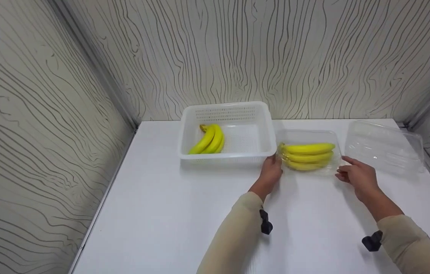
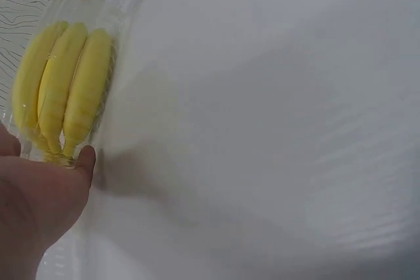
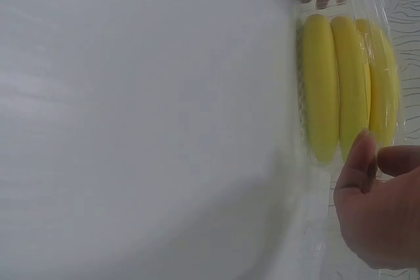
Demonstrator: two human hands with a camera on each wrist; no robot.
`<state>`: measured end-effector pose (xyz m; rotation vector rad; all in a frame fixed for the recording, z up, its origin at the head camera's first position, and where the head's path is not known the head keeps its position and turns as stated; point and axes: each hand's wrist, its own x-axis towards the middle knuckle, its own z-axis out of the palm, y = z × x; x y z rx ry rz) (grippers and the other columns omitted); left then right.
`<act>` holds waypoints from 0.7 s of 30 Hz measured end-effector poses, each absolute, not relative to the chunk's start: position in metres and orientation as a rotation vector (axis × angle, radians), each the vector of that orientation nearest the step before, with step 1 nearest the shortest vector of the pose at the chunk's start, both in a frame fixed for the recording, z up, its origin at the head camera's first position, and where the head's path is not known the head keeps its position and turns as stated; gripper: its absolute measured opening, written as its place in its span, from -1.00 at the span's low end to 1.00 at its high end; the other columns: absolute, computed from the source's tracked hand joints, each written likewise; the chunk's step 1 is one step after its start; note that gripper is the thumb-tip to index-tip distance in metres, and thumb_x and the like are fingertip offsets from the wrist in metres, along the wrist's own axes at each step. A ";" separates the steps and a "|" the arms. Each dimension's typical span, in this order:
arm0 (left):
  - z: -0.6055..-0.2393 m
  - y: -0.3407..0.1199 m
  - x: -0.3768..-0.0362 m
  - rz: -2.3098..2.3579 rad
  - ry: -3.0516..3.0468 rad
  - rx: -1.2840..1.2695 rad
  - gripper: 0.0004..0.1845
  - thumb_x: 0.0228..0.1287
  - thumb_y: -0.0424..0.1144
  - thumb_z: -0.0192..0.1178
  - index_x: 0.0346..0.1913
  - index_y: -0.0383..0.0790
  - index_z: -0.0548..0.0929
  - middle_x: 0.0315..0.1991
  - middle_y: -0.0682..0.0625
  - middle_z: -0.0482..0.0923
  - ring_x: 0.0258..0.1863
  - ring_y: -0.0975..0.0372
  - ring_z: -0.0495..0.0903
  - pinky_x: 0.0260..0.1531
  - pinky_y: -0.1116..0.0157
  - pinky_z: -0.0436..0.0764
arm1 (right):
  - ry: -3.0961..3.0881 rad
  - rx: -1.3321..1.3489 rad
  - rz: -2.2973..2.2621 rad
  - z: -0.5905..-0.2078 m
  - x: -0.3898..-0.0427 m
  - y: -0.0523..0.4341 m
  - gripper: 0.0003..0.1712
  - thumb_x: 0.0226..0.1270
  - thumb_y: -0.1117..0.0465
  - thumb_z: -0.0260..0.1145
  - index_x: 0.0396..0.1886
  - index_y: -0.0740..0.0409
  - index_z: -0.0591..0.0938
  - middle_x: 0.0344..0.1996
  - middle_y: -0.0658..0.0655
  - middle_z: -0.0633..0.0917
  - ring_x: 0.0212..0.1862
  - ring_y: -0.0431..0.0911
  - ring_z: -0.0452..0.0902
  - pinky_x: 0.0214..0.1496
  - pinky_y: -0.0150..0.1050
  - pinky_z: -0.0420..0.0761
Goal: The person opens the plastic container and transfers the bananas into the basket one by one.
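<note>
The clear tray [image 1: 336,161] of bananas [image 1: 307,156] lies crosswise between my hands — left hand [image 1: 271,173] touching its stem end with relaxed fingers, right hand [image 1: 357,176] loosely curled, touching the other.

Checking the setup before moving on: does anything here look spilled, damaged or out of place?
Nothing stands out. One banana bunch lies in the white basket; another sits in a clear tray between the left hand and right hand. A clear lid lies apart, right.

white basket [image 1: 264,114], banana bunch [image 1: 209,140], clear lid [image 1: 384,148]
</note>
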<state>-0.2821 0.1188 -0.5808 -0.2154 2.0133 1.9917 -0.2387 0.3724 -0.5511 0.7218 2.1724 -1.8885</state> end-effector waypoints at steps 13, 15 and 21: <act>-0.586 0.107 -0.269 1.950 2.018 -0.147 -0.46 0.75 -0.10 -0.12 0.65 -0.09 0.31 0.65 -0.13 0.32 0.52 0.04 0.48 0.36 0.03 0.66 | 2.386 0.428 -1.543 -0.556 -0.223 0.386 -0.11 0.56 0.28 0.12 0.75 0.07 -0.03 -0.37 -0.17 0.69 -0.33 -0.31 0.66 -0.17 -0.39 0.77; -0.587 0.105 -0.264 1.941 2.016 -0.127 -0.46 0.74 -0.10 -0.09 0.65 -0.07 0.32 0.64 -0.12 0.33 0.51 0.05 0.49 0.36 0.03 0.67 | 2.391 0.397 -1.521 -0.556 -0.217 0.389 -0.11 0.55 0.28 0.13 0.75 0.10 -0.03 -0.38 -0.16 0.69 -0.33 -0.30 0.66 -0.18 -0.38 0.77; -0.590 0.096 -0.244 1.866 2.052 -0.020 -0.41 0.76 -0.07 -0.10 0.72 0.06 0.19 0.68 -0.05 0.28 0.56 0.13 0.41 0.42 0.05 0.61 | 2.386 0.355 -1.484 -0.556 -0.196 0.391 -0.11 0.56 0.27 0.15 0.74 0.17 -0.02 -0.37 -0.12 0.70 -0.34 -0.28 0.67 -0.18 -0.36 0.76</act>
